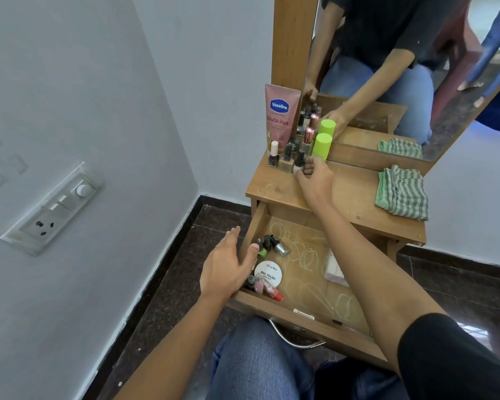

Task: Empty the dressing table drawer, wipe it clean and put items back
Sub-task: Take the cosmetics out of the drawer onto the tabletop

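Blue-denim knees [260, 362] sit nearest the lens, just under the pulled-out wooden drawer [309, 290] of the dressing desk [352, 194].

Left hand [228, 267]: fingers straight and apart, palm resting on the drawer's left wall, thumb dipped inside. Just right of those fingers, on the drawer floor:
- a clutch of small nail-polish bottles [272, 245]
- a round white tub labelled nail polish [268, 274]
- pink and red-capped pieces [267, 290], nearer the front wall
- a white packet [334, 268] further right, partly under the right forearm

Right hand [315, 176]: over the desk top, fingers curled together at the edge of a standing group of small glass bottles [286, 157]. Cannot tell whether they pinch one. Beyond those fingers stand a pink Vaseline tube [280, 116] and a lime-green cylinder [322, 147]. Well to their right lies a folded green-and-white striped cloth [401, 192].

Assessment: emptying looks under way, not finished, since several items are still in the drawer. Wiping is not begun: the cloth lies unused and pale scribble marks cover the drawer floor. Putting the items back is all still to do.
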Action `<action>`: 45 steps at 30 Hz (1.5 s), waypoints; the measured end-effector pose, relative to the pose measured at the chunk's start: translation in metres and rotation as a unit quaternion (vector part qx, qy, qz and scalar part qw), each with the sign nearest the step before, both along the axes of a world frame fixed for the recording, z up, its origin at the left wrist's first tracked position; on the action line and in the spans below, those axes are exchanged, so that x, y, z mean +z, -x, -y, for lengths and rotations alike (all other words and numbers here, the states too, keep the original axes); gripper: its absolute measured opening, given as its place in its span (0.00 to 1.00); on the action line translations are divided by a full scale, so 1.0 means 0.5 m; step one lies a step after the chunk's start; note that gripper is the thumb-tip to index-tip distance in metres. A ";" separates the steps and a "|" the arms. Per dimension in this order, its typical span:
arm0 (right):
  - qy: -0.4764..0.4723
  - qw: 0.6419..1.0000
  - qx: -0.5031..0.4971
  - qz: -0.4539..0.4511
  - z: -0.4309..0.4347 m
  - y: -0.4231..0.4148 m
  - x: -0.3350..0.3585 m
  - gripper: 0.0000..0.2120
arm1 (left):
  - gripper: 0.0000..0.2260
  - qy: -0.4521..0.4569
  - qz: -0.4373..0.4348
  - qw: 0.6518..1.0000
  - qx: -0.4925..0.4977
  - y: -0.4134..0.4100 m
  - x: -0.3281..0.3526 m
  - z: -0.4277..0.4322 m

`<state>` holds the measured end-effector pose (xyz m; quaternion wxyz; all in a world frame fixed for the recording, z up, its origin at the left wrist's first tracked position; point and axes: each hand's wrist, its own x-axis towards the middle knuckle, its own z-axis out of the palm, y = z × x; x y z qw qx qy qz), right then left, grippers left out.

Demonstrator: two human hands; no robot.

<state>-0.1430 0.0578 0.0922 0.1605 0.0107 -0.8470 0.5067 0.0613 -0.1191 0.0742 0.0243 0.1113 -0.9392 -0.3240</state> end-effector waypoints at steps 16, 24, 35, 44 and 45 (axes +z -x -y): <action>-0.210 0.948 0.227 0.080 -0.047 -0.236 -0.146 0.10 | 0.31 0.003 0.005 1.000 0.004 0.002 -0.002 0.000; -0.274 0.920 0.219 0.178 -0.010 -0.227 -0.157 0.17 | 0.30 0.004 0.006 1.000 0.006 0.002 0.003 -0.002; -0.041 0.966 0.209 0.144 -0.035 -0.259 -0.065 0.08 | 0.30 0.000 0.002 1.000 0.003 0.002 -0.002 0.000; 0.088 0.993 0.078 0.015 -0.057 -0.126 0.046 0.11 | 0.30 -0.001 0.004 1.000 0.003 0.001 0.001 0.001; 0.076 0.995 0.058 0.012 -0.059 -0.112 0.042 0.11 | 0.30 -0.002 0.003 1.000 0.003 0.000 0.002 0.001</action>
